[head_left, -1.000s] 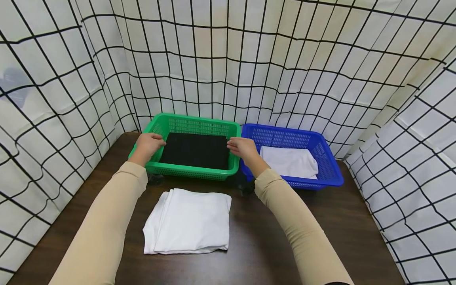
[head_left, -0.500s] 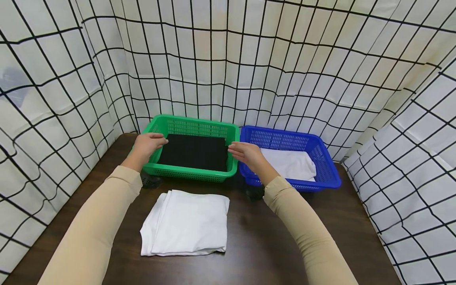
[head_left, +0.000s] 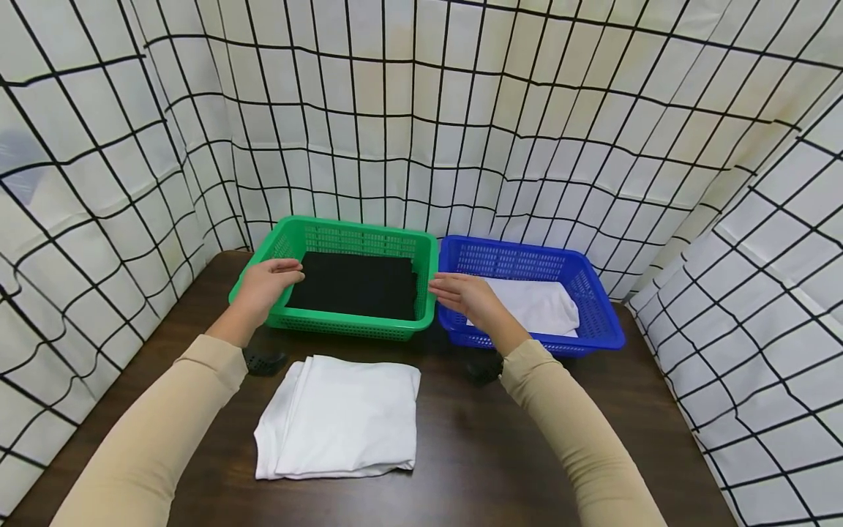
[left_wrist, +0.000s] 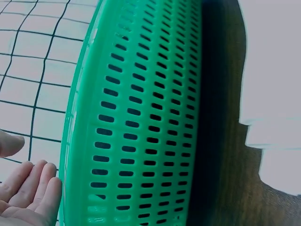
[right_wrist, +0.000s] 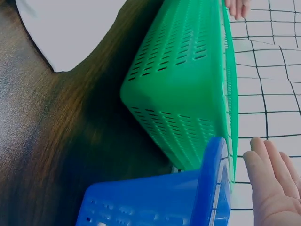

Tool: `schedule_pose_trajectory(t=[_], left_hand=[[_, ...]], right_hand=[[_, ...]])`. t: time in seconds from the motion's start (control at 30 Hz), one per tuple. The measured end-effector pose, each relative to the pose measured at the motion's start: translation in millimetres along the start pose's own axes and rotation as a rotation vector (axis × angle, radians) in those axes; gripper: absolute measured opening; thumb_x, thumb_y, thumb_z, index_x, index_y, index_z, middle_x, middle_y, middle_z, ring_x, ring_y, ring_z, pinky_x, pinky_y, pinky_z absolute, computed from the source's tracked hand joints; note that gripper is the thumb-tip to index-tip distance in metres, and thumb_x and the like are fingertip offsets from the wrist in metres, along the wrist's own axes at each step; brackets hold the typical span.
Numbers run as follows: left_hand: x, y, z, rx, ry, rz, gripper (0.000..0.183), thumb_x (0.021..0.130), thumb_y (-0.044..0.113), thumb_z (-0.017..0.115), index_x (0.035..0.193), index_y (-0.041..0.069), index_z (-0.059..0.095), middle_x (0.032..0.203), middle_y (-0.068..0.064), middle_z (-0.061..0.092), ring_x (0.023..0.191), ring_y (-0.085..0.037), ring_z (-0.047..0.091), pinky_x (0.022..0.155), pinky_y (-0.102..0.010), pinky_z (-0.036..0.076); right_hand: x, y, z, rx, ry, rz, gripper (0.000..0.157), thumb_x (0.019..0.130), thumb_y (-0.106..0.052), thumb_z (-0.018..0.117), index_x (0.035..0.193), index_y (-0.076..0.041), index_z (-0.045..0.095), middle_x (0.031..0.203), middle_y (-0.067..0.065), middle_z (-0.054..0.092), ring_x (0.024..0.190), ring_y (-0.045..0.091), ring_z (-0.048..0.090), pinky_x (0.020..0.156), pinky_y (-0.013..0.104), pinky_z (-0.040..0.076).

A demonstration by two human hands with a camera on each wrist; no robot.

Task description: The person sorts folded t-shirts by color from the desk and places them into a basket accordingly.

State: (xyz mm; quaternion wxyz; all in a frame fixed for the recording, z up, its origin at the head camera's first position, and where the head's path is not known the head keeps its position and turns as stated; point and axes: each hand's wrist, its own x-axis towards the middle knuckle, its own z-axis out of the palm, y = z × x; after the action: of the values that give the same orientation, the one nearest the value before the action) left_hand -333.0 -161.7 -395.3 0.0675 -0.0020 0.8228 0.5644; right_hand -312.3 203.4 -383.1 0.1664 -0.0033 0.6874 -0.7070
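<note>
My left hand (head_left: 265,287) hovers over the left rim of the green basket (head_left: 342,322), fingers relaxed and holding nothing. In the left wrist view its fingers (left_wrist: 35,190) rise past the basket's rim. A folded black cloth (head_left: 356,285) lies inside that basket. My right hand (head_left: 470,298) is over the gap between the two baskets, fingers straight and pointing left; the right wrist view also has this hand (right_wrist: 275,186) above the rims with nothing in it. On the table in front lies a folded white cloth (head_left: 345,419).
A blue basket (head_left: 601,322) stands to the right, close beside the green one, with a folded white cloth (head_left: 536,306) inside. Both stand on a dark wooden table (head_left: 487,454). White curtains with a black grid (head_left: 356,132) enclose the back and sides.
Both hands have drawn apart and slightly toward the body, the left one leftward and the right one rightward off the green basket. The black cloth stays in the basket.
</note>
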Motion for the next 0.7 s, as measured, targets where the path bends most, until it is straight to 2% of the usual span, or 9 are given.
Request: schedule_pose_trajectory(t=[0.17, 0.3, 0.37, 0.43, 0.53, 0.6, 0.7], left_hand=[[-7.5, -1.8, 0.3, 0.015, -0.008, 0.0, 0.058, 0.103, 0.028, 0.052, 0.153, 0.003, 0.036, 0.155, -0.022, 0.041, 0.147, -0.039, 0.032, 0.12, -0.055, 0.03], [-14.9, -1.4, 2.4, -0.022, 0.007, 0.005, 0.057, 0.103, 0.033, 0.052, 0.151, 0.004, 0.041, 0.153, -0.017, 0.044, 0.145, -0.034, 0.037, 0.12, -0.051, 0.033], [-20.4, -0.9, 3.9, -0.051, 0.011, -0.002, 0.058, 0.102, 0.036, 0.053, 0.15, 0.006, 0.042, 0.151, -0.014, 0.046, 0.141, -0.028, 0.043, 0.119, -0.048, 0.035], [-27.0, -0.7, 4.5, -0.077, 0.01, -0.012, 0.059, 0.102, 0.039, 0.054, 0.15, 0.007, 0.044, 0.145, -0.005, 0.052, 0.131, -0.016, 0.051, 0.119, -0.045, 0.036], [-35.5, -0.9, 4.4, -0.1, 0.003, -0.02, 0.06, 0.1, 0.041, 0.056, 0.149, 0.008, 0.045, 0.137, 0.005, 0.057, 0.118, 0.001, 0.053, 0.119, -0.044, 0.036], [-39.4, -0.8, 4.3, -0.105, 0.001, -0.018, 0.06, 0.1, 0.042, 0.056, 0.148, 0.008, 0.046, 0.135, 0.007, 0.058, 0.112, 0.007, 0.053, 0.119, -0.044, 0.036], [-42.8, -0.8, 4.7, -0.108, -0.006, -0.01, 0.06, 0.1, 0.042, 0.056, 0.148, 0.007, 0.047, 0.145, 0.0, 0.055, 0.108, 0.011, 0.053, 0.119, -0.043, 0.036]], right_hand=[[-7, 3, -8.4, 0.036, -0.022, -0.024, 0.046, 0.106, -0.011, 0.044, 0.149, 0.006, 0.039, 0.15, 0.023, 0.046, 0.139, 0.033, 0.047, 0.113, 0.038, 0.04], [-14, 5, -12.9, 0.034, -0.03, -0.037, 0.046, 0.108, -0.009, 0.039, 0.15, 0.008, 0.034, 0.151, 0.025, 0.044, 0.14, 0.035, 0.045, 0.111, 0.036, 0.041], [-18, 5, -13.1, 0.043, -0.041, -0.042, 0.047, 0.107, -0.009, 0.039, 0.15, 0.009, 0.034, 0.151, 0.025, 0.044, 0.14, 0.035, 0.044, 0.108, 0.034, 0.043], [-22, 4, -11.0, 0.049, -0.056, -0.046, 0.048, 0.107, -0.01, 0.042, 0.15, 0.008, 0.034, 0.151, 0.025, 0.045, 0.139, 0.035, 0.045, 0.107, 0.033, 0.044], [-28, 2, -6.0, 0.07, -0.078, -0.044, 0.049, 0.106, -0.012, 0.046, 0.15, 0.007, 0.036, 0.151, 0.025, 0.045, 0.139, 0.034, 0.046, 0.105, 0.032, 0.046], [-32, 0, -2.6, 0.074, -0.091, -0.04, 0.049, 0.105, -0.012, 0.048, 0.149, 0.006, 0.037, 0.151, 0.025, 0.044, 0.138, 0.033, 0.047, 0.105, 0.032, 0.046], [-37, 0, 1.2, 0.078, -0.111, -0.033, 0.05, 0.104, -0.01, 0.05, 0.149, 0.006, 0.038, 0.151, 0.025, 0.044, 0.137, 0.031, 0.049, 0.105, 0.032, 0.047]])
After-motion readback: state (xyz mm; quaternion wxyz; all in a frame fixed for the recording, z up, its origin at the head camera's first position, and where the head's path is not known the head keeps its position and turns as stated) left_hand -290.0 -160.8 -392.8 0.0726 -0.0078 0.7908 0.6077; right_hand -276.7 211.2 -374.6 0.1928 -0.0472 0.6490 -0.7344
